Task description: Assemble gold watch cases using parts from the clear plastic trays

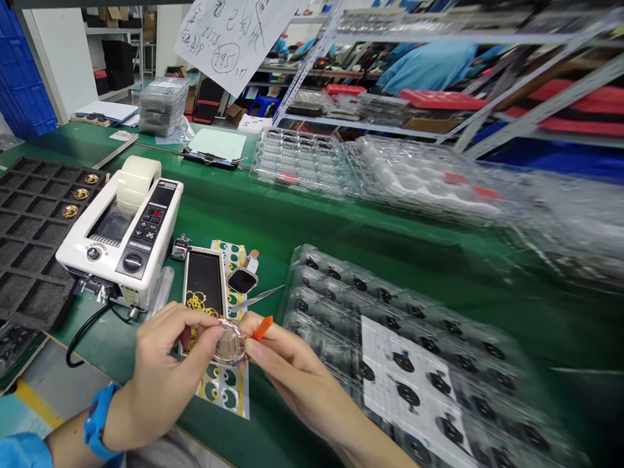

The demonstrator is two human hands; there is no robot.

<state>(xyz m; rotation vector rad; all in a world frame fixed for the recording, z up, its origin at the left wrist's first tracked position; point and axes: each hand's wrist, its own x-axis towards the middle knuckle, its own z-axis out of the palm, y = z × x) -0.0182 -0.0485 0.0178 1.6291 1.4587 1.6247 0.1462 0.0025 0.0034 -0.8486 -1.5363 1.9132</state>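
Left hand (168, 364) and right hand (292, 364) pinch a round metallic case (231, 344) by its rim, apparently for steadiness, a tray (205, 270) just beyond their grip.

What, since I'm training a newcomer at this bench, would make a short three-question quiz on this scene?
1. True or false: the left hand and the right hand both touch the round metal-rimmed piece.
2. How many gold pieces show in the black tray? A) one B) three C) six
3. Fill in: the red digits on the white tape machine read ___.

Key: 1 true; 2 B; 3 36.
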